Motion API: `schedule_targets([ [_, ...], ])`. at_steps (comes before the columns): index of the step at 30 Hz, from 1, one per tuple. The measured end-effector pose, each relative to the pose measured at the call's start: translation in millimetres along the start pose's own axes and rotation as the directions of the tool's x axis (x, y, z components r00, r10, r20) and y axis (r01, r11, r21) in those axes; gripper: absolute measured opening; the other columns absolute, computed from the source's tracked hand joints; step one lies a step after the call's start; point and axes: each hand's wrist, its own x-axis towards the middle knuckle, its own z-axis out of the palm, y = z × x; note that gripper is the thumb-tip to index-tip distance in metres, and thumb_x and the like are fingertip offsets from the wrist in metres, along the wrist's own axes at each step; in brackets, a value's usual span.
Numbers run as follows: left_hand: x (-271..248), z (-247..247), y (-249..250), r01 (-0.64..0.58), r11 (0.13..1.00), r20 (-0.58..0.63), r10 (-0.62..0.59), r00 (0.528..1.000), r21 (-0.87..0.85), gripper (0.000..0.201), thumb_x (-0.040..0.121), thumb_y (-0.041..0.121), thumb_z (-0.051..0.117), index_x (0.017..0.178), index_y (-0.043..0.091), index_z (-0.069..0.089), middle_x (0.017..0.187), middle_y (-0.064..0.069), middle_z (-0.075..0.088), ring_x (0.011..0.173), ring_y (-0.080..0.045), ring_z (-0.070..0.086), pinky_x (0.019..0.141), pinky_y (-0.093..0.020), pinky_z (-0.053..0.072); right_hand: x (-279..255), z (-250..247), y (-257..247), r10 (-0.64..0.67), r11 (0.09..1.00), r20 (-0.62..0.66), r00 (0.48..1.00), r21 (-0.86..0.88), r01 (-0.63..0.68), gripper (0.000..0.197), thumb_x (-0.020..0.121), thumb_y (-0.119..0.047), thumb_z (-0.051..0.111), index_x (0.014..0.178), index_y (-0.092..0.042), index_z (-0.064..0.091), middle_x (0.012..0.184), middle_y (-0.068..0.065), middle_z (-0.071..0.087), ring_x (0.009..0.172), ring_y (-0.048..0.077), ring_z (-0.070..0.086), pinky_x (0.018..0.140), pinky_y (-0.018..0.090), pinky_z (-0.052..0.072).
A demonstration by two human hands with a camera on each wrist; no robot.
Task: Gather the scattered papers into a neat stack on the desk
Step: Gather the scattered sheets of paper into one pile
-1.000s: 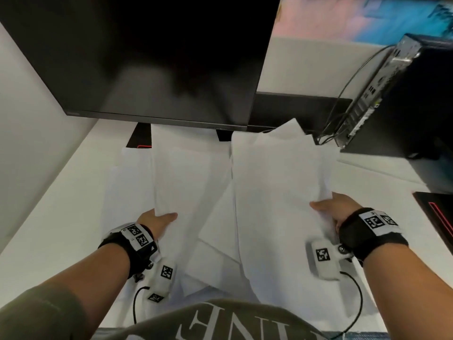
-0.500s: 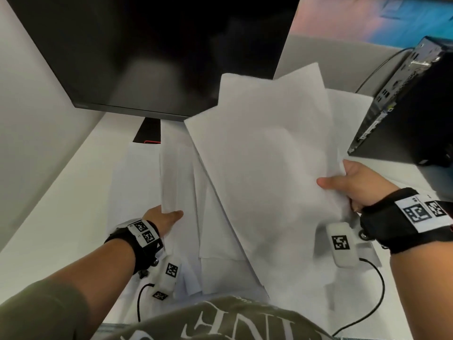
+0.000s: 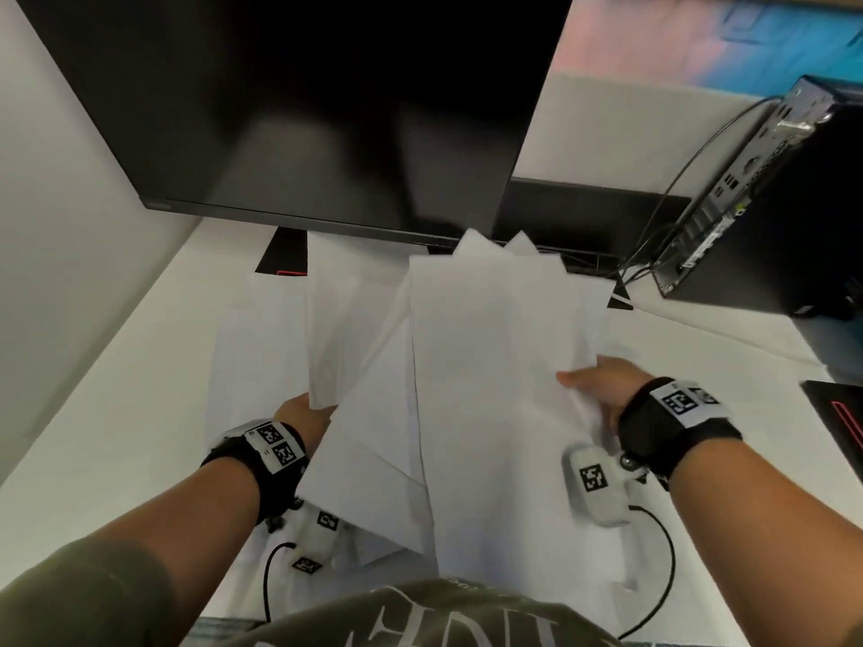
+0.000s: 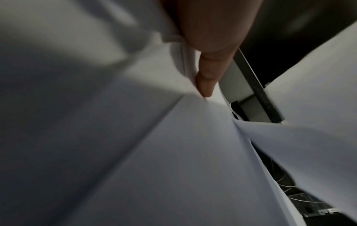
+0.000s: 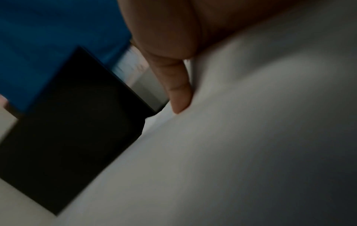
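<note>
Several white sheets lie overlapping on the white desk (image 3: 116, 403) in front of the monitor. My right hand (image 3: 600, 382) pinches the right edge of a sheaf of papers (image 3: 495, 366), thumb on top, fingers hidden beneath. In the right wrist view the thumb (image 5: 179, 94) presses on that paper (image 5: 241, 137). My left hand (image 3: 303, 413) holds the near edge of another sheet (image 3: 345, 329); the sheet covers the fingers. The left wrist view shows its thumb (image 4: 206, 82) pressing the sheet (image 4: 173, 145). More loose sheets (image 3: 373, 488) lie underneath, between my hands.
A black monitor (image 3: 317, 109) stands at the back, its base (image 3: 285, 259) partly under the papers. A black computer case (image 3: 775, 212) with cables (image 3: 654, 235) stands at the right. A dark device (image 3: 840, 422) lies at the right edge. A wall is on the left.
My right hand lifted its sheaf high in front of the monitor half a second ago, and has now lowered it back towards the desk. The left hand has stayed on its sheet.
</note>
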Motion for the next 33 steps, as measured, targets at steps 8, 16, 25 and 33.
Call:
schedule_targets([
  [8, 6.3, 5.4, -11.5, -0.007, 0.993, 0.076, 0.016, 0.997, -0.120, 0.041, 0.085, 0.027, 0.063, 0.117, 0.002, 0.058, 0.103, -0.012, 0.061, 0.091, -0.027, 0.056, 0.079, -0.029, 0.041, 45.7, -17.0, 41.1, 0.061, 0.921, -0.212, 0.975, -0.365, -0.136, 0.056, 0.082, -0.016, 0.066, 0.130, 0.002, 0.044, 0.134, 0.020, 0.052, 0.121, 0.035, 0.051, 0.105, 0.041, 0.039],
  [16, 8.2, 3.2, -11.6, -0.020, 0.994, 0.068, 0.027, 0.997, -0.109, 0.043, 0.084, 0.028, 0.063, 0.118, 0.003, 0.057, 0.120, -0.018, 0.062, 0.108, -0.034, 0.057, 0.081, -0.030, 0.042, 41.6, -42.3, 44.3, 0.123, 0.970, -0.171, 0.978, -0.189, -0.155, 0.051, 0.083, -0.009, 0.064, 0.131, -0.008, 0.047, 0.111, 0.006, 0.054, 0.101, 0.020, 0.053, 0.095, 0.033, 0.043],
  [25, 11.0, 2.5, -13.9, 0.024, 0.965, 0.109, 0.005, 0.994, -0.263, 0.065, 0.074, 0.047, 0.068, 0.124, 0.009, 0.053, 0.107, -0.006, 0.059, 0.099, -0.025, 0.054, 0.088, -0.030, 0.040, 52.4, 36.0, 37.6, 0.019, 0.954, -0.077, 0.997, -0.296, -0.041, 0.065, 0.069, -0.021, 0.074, 0.126, 0.000, 0.050, 0.123, 0.016, 0.061, 0.107, 0.030, 0.061, 0.096, 0.038, 0.048],
  [33, 9.0, 3.3, -14.0, -0.037, 0.974, 0.125, 0.066, 0.990, -0.222, 0.046, 0.073, 0.018, 0.076, 0.114, 0.004, 0.060, 0.104, -0.009, 0.062, 0.092, -0.021, 0.055, 0.082, -0.027, 0.040, 35.8, 81.7, 15.4, -0.011, 0.853, 0.051, 0.999, -0.521, 0.036, 0.055, 0.078, -0.015, 0.068, 0.128, -0.004, 0.047, 0.128, 0.011, 0.056, 0.115, 0.028, 0.055, 0.089, 0.026, 0.044],
])
